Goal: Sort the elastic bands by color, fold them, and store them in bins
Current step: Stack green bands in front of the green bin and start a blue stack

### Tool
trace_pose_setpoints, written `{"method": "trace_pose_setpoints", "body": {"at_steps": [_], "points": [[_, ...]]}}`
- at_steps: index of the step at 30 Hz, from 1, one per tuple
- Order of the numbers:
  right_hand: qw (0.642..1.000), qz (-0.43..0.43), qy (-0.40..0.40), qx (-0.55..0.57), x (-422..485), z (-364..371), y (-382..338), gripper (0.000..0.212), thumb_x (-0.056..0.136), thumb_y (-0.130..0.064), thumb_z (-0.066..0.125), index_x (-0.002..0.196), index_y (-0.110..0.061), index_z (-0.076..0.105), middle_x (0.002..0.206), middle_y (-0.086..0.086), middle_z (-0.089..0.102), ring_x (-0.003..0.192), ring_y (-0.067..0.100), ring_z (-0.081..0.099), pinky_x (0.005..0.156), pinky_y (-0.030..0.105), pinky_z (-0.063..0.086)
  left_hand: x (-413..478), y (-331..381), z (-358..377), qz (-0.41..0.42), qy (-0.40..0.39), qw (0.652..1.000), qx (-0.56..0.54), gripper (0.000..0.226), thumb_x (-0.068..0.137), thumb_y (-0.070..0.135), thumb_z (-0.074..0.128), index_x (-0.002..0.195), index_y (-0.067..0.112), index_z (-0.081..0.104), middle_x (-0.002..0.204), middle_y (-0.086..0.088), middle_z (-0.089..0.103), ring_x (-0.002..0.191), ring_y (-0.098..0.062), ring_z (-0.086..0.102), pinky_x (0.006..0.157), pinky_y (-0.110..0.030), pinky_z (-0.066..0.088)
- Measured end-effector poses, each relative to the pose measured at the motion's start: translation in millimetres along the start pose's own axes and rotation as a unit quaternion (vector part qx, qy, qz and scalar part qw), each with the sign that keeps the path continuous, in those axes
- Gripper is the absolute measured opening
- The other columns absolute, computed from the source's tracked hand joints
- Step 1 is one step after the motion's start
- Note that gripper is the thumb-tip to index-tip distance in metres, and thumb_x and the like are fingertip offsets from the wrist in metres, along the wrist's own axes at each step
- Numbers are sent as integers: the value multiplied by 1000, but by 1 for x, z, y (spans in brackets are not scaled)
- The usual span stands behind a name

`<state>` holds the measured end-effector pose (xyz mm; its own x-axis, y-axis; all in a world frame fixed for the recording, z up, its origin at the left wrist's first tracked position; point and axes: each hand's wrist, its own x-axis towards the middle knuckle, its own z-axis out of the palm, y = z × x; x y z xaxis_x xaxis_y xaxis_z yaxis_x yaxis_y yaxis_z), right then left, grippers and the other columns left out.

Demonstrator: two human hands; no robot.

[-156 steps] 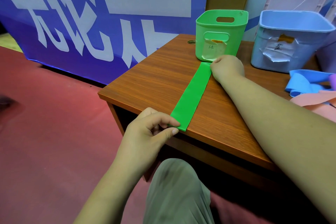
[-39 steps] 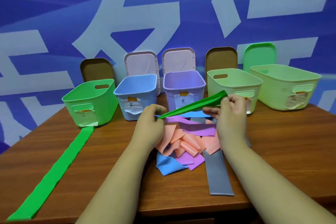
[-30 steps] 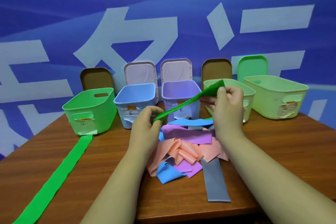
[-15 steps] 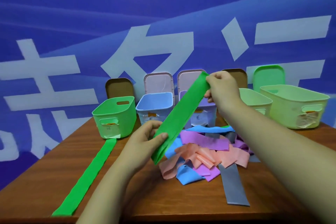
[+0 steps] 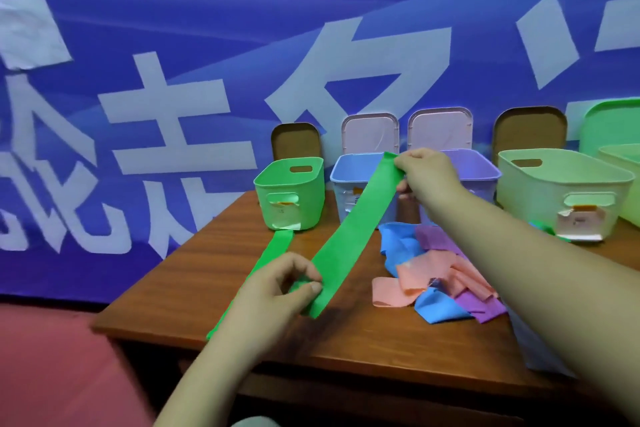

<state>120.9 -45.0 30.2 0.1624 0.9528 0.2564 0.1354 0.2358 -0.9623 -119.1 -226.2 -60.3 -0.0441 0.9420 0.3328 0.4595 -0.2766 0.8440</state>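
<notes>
- Left hand (image 5: 287,284) pinches near end of green band (image 5: 353,236).
- Right hand (image 5: 426,173), at 1 o'clock from it, pinches far end.
- Position: green band spans above table (image 5: 221,270), before blue bin (image 5: 356,163).

Green band (image 5: 353,236) stretched taut, slanting above table
</notes>
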Motion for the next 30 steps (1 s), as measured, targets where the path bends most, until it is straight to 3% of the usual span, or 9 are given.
{"method": "trace_pose_setpoints", "body": {"at_steps": [2,4,6,8,11,16,20,24,30], "points": [[1000,-1,11,11,5,3,9,8,97,-15,62,98,-15,70,71,12,64,43,10,58,41,21,46,-12,3,-2,-7,-2,999,48,11,87,23,79,91,30,72,84,6,72,76,-9,63,76,-35,54],[1000,7,2,8,4,5,14,6,95,-16,64,96,-17,69,76,9,66,50,12,59,43,22,46,-19,5,-1,-28,-9,998,51,15,90,17,79,91,31,73,83,3,73,71,-9,64,68,-31,54],[998,20,-60,-12,1,95,31,5,95,-17,64,94,-17,69,76,6,66,54,13,59,46,24,48,-38,-30,-49,-78,14,996,39,13,92,17,78,93,30,75,84,-5,73,68,-10,62,67,-30,51],[998,24,-54,-17,2,98,32,7,95,-18,65,89,-19,68,75,6,67,55,12,60,49,26,49,-43,-31,-53,-64,6,998,20,11,92,18,79,96,28,77,86,-6,74,73,-11,61,72,-31,49],[999,40,-34,-10,11,101,36,7,92,-21,68,86,-17,70,79,12,71,58,16,61,53,29,52,-52,-19,-54,-48,4,998,25,12,89,19,81,93,30,79,89,-2,74,78,-9,62,73,-20,46],[997,38,-63,-22,3,145,52,8,92,-21,69,85,-21,71,74,7,68,58,16,59,52,28,49,-57,-37,-73,-52,31,997,52,29,85,4,83,91,33,79,94,10,72,77,2,63,72,-10,45],[996,28,-78,-33,2,175,66,5,92,-25,69,90,-22,73,86,3,73,69,18,62,55,31,51,-56,-53,-85,-68,43,996,27,39,82,-1,84,95,36,78,99,4,73,87,-12,71,82,-21,54],[996,34,-79,-34,3,201,80,6,86,-30,73,88,-25,76,92,-4,75,91,21,70,81,44,60,-57,-60,-97,-58,75,995,33,28,85,8,85,92,35,79,94,8,74,83,-7,68,78,-14,49],[995,47,-70,-59,5,237,97,10,84,-25,77,74,-24,73,86,-2,74,92,26,72,88,43,60,-57,-72,-107,-31,89,994,49,18,89,14,82,92,31,79,95,7,72,92,-15,68,80,-16,48]]}}
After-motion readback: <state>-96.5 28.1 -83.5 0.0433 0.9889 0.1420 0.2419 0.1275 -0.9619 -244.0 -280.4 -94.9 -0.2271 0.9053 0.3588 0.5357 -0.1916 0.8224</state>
